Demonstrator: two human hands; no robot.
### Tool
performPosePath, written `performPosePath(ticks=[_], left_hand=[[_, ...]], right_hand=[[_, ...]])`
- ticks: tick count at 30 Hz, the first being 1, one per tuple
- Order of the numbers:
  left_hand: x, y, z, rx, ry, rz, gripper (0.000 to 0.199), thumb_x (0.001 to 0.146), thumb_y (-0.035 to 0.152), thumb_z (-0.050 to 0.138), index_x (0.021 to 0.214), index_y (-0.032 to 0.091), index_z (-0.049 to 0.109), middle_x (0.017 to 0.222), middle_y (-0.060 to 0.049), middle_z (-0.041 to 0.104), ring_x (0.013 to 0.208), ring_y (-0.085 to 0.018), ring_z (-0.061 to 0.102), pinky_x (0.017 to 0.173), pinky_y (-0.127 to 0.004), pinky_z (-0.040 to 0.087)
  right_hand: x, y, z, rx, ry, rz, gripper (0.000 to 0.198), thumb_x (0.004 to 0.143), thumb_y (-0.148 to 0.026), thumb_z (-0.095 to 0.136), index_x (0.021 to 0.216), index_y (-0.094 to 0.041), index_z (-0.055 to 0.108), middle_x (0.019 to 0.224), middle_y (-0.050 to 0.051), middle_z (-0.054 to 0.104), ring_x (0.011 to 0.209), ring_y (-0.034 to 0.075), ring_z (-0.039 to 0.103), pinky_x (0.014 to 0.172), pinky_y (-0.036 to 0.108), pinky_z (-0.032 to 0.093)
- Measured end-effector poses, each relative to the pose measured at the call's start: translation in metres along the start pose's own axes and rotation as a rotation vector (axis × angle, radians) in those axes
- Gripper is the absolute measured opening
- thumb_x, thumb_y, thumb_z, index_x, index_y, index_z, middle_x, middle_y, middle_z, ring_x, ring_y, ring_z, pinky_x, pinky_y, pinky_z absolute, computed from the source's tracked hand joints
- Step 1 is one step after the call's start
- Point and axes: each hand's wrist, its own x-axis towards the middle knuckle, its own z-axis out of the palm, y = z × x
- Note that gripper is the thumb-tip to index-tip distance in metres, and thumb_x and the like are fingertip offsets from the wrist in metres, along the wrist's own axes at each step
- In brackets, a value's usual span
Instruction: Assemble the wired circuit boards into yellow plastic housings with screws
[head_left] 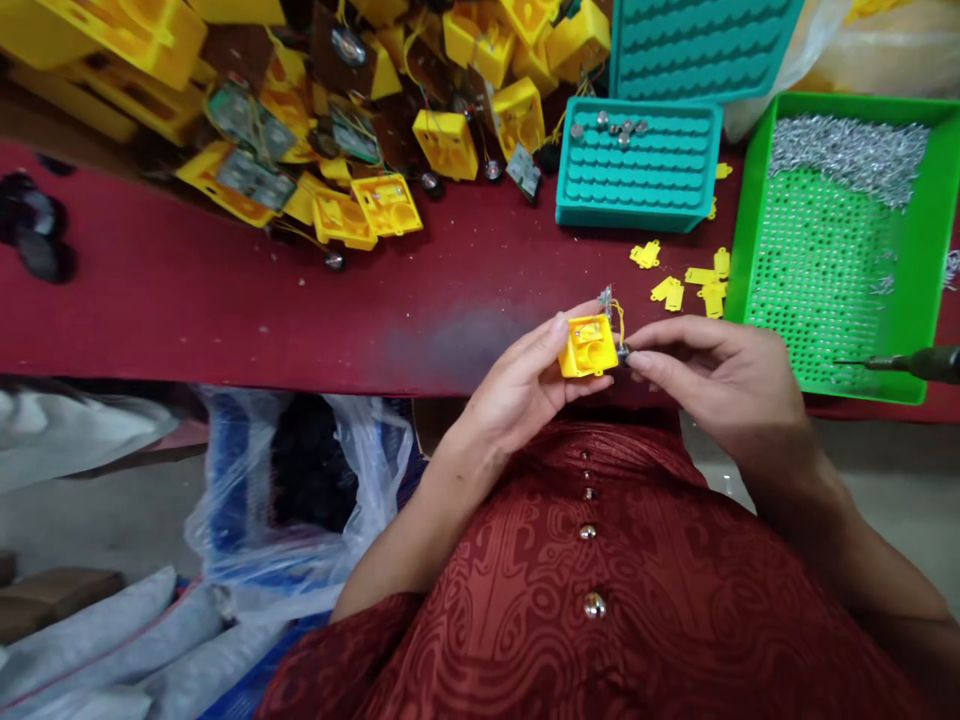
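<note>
My left hand (517, 378) is closed around a small yellow plastic housing (589, 347), its hollow side facing up. Yellow wires (619, 318) loop from a small circuit board (606, 297) at the housing's upper right edge down to a small dark round part (623, 353). Thumb and forefinger of my right hand (720, 375) pinch that round part, right beside the housing. Several flat yellow plastic pieces (712, 290) lie on the table beyond my right hand.
Yellow housings with wires and boards (446, 143) are heaped at the back left. A teal ridged tray (637, 160) holds several small metal parts. A green basket (829, 385) of screws stands right, a screwdriver (930, 364) over its near edge. The red tabletop (300, 310) spans the front.
</note>
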Motion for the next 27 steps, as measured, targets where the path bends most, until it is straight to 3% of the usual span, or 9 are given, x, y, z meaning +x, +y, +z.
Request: performPosePath(ticks=[5, 13, 21, 24, 27], left_hand=[[0.002, -0.009, -0.004, 0.019, -0.043, 0.082, 0.027, 0.100, 0.039, 0.075, 0.116, 0.018, 0.081, 0.117, -0.009, 0.083, 0.094, -0.014, 0.076, 0.084, -0.023, 0.064], [-0.001, -0.010, -0.001, 0.127, -0.049, 0.138, 0.040, 0.093, 0.044, 0.082, 0.124, 0.020, 0.076, 0.127, -0.009, 0.081, 0.114, -0.021, 0.076, 0.097, -0.032, 0.062], [-0.003, -0.015, 0.005, 0.082, -0.082, 0.221, 0.040, 0.094, 0.046, 0.080, 0.123, 0.019, 0.073, 0.123, -0.009, 0.082, 0.117, -0.024, 0.077, 0.099, -0.035, 0.062], [0.000, -0.017, 0.005, 0.064, -0.093, 0.216, 0.045, 0.089, 0.048, 0.086, 0.121, 0.019, 0.073, 0.122, -0.008, 0.081, 0.112, -0.024, 0.077, 0.095, -0.036, 0.063], [0.007, -0.019, 0.003, 0.093, -0.069, 0.274, 0.048, 0.081, 0.037, 0.094, 0.120, 0.020, 0.072, 0.115, -0.005, 0.081, 0.106, -0.020, 0.077, 0.095, -0.032, 0.063]], right_hand=[[0.000, 0.000, 0.010, -0.150, 0.015, -0.128, 0.012, 0.093, -0.024, 0.073, 0.098, -0.020, 0.083, 0.094, 0.005, 0.079, 0.078, 0.016, 0.072, 0.070, 0.031, 0.059], [-0.002, 0.006, 0.014, -0.467, 0.012, -0.299, 0.014, 0.099, -0.023, 0.068, 0.100, -0.022, 0.082, 0.094, 0.005, 0.078, 0.082, 0.018, 0.071, 0.076, 0.033, 0.055], [-0.003, 0.010, 0.019, -0.612, 0.056, -0.472, 0.022, 0.104, -0.019, 0.061, 0.088, -0.016, 0.075, 0.091, 0.008, 0.075, 0.083, 0.017, 0.068, 0.077, 0.032, 0.053], [-0.003, 0.011, 0.018, -0.625, 0.034, -0.551, 0.021, 0.103, -0.014, 0.059, 0.086, -0.015, 0.071, 0.093, 0.009, 0.074, 0.083, 0.017, 0.066, 0.077, 0.033, 0.053], [-0.003, 0.013, 0.017, -0.578, 0.057, -0.556, 0.016, 0.103, -0.012, 0.058, 0.094, -0.015, 0.070, 0.093, 0.007, 0.074, 0.085, 0.017, 0.067, 0.077, 0.031, 0.054]])
